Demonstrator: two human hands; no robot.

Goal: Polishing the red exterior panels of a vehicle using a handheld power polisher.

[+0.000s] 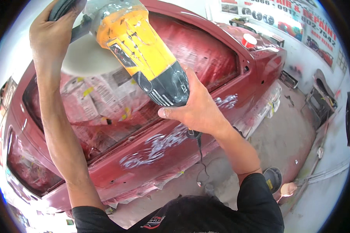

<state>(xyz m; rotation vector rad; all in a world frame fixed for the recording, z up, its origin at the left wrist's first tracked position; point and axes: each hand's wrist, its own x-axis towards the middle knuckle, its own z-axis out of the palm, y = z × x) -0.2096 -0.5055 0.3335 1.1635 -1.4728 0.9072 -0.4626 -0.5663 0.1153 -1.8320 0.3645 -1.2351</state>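
My two hands hold a yellow and black power polisher point(144, 54) up in front of a dark red car point(116, 171). My left hand point(52, 33) is wrapped round its dark side handle at the upper left. At the black rear end of the body, my right hand point(196, 105) grips with the thumb extended below. A pale round pad point(87, 58) shows beneath the tool's head, partly hidden by it. Whether the pad touches the car I cannot tell. White smears point(155, 149) streak the car's side below the tool. A dark cord point(201, 159) hangs under my right hand.
Paint-dusted newspaper point(101, 97) masks the car's windows. A red and white tub point(249, 40) stands on the car at the far right. On the floor to the right are a dark bucket point(273, 179) and a dark stand point(319, 103) by the wall.
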